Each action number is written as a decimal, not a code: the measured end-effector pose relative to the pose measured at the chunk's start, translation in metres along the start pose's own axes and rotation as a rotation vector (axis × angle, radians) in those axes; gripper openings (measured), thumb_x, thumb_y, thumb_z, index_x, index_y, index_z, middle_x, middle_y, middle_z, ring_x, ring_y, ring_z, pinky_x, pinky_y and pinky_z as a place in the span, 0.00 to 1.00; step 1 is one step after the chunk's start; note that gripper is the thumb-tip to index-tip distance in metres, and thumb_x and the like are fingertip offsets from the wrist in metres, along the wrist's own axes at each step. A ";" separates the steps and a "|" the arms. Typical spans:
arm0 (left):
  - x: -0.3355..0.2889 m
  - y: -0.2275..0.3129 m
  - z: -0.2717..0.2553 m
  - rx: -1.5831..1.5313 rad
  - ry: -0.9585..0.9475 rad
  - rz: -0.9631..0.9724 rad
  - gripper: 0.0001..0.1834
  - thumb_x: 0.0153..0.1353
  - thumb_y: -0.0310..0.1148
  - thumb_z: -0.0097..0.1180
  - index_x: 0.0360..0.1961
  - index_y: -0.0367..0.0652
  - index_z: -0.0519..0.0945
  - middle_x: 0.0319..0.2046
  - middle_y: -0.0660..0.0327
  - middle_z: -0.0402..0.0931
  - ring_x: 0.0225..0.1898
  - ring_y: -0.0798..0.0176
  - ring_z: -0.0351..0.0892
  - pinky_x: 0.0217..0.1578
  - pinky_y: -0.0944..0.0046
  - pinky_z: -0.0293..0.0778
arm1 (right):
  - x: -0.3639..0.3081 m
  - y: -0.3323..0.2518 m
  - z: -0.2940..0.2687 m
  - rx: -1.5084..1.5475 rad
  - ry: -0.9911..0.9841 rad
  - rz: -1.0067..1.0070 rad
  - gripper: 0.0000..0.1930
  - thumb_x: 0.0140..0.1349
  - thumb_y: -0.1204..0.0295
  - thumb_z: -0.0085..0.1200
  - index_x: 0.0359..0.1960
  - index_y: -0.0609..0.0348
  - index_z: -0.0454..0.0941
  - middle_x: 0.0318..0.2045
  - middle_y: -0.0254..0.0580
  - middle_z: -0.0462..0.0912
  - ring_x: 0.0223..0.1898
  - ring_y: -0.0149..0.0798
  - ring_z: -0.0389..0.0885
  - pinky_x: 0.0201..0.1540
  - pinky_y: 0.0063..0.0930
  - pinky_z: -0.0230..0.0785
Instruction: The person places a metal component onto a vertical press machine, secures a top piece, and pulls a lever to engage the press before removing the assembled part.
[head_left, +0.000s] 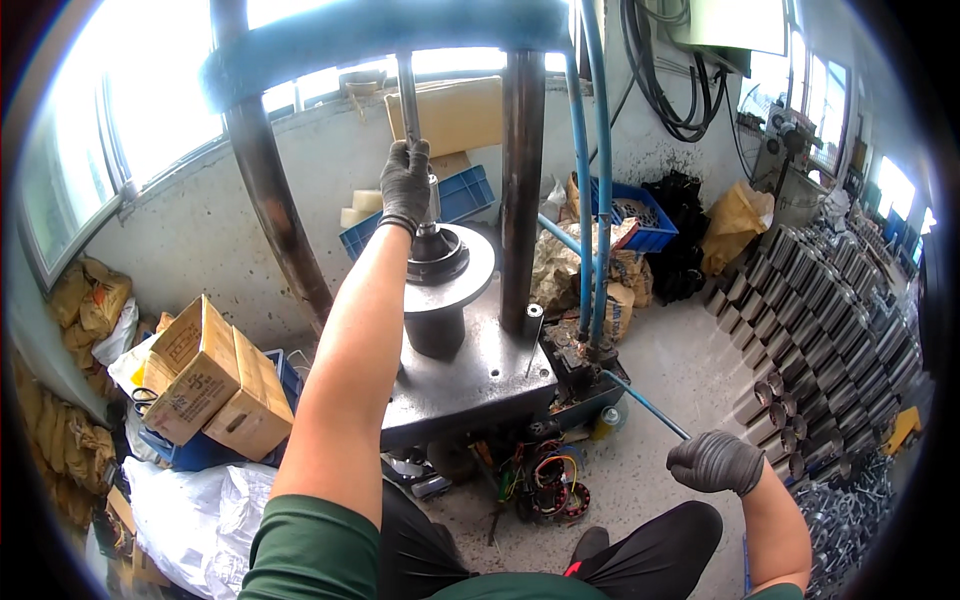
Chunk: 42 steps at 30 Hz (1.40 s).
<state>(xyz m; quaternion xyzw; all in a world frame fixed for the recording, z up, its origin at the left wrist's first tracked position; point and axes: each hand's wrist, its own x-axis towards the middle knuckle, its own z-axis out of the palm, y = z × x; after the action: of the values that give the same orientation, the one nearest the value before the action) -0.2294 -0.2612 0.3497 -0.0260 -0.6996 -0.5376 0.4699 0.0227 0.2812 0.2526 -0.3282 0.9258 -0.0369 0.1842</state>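
**Two gloved hands at a press**

Two sets of fingers are closed: those of the left hand [405,185] wrap the vertical steel shaft [410,105], just above a dark round part [437,255] seated on the flanged cylinder [450,290]. That cylinder stands near the back edge of the press's steel plate [480,385], beside a thick column [520,190]. The right hand [715,462] grips the end of a thin blue lever [645,405], off the plate's right corner, near rows of metal housings [830,330] on the floor.
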 end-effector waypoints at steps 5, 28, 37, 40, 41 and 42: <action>0.002 -0.001 -0.004 0.019 0.000 -0.031 0.22 0.72 0.53 0.56 0.43 0.42 0.78 0.27 0.58 0.79 0.31 0.62 0.78 0.39 0.58 0.75 | -0.001 0.000 0.004 0.131 0.211 -0.066 0.13 0.65 0.60 0.50 0.38 0.53 0.84 0.31 0.53 0.85 0.36 0.59 0.84 0.42 0.53 0.77; -0.002 0.001 0.000 -0.005 0.014 -0.018 0.20 0.72 0.51 0.57 0.43 0.42 0.78 0.26 0.60 0.78 0.30 0.65 0.77 0.36 0.60 0.74 | 0.000 0.004 0.005 -0.013 0.036 0.038 0.15 0.64 0.60 0.51 0.44 0.50 0.86 0.34 0.53 0.86 0.38 0.58 0.86 0.43 0.50 0.78; 0.001 0.000 -0.005 0.041 0.028 -0.012 0.20 0.72 0.50 0.56 0.43 0.41 0.78 0.26 0.58 0.79 0.31 0.62 0.78 0.38 0.57 0.75 | 0.003 0.003 0.007 0.016 0.069 0.007 0.16 0.65 0.60 0.50 0.45 0.50 0.86 0.35 0.52 0.87 0.38 0.58 0.86 0.45 0.50 0.78; -0.004 0.001 -0.001 0.002 0.016 -0.019 0.20 0.73 0.50 0.56 0.43 0.41 0.78 0.26 0.58 0.79 0.31 0.62 0.78 0.38 0.57 0.75 | 0.000 0.006 0.008 -0.019 0.025 0.008 0.15 0.65 0.61 0.51 0.45 0.50 0.86 0.36 0.50 0.87 0.37 0.56 0.86 0.43 0.49 0.79; -0.004 0.001 -0.004 -0.003 0.014 -0.023 0.20 0.73 0.50 0.56 0.43 0.41 0.78 0.26 0.57 0.79 0.31 0.61 0.77 0.38 0.57 0.75 | 0.001 0.005 0.006 -0.003 0.065 -0.006 0.15 0.65 0.61 0.51 0.45 0.50 0.86 0.35 0.50 0.87 0.37 0.56 0.86 0.43 0.49 0.79; -0.003 0.002 -0.005 0.007 0.015 -0.023 0.20 0.72 0.50 0.56 0.43 0.41 0.79 0.26 0.58 0.79 0.31 0.62 0.77 0.37 0.58 0.75 | 0.002 0.003 0.005 0.012 0.106 -0.019 0.14 0.65 0.61 0.51 0.45 0.51 0.86 0.35 0.50 0.87 0.37 0.56 0.86 0.43 0.49 0.79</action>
<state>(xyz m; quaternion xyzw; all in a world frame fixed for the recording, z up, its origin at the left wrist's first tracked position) -0.2237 -0.2629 0.3487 -0.0124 -0.6980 -0.5407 0.4693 0.0210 0.2828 0.2468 -0.3336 0.9308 -0.0618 0.1364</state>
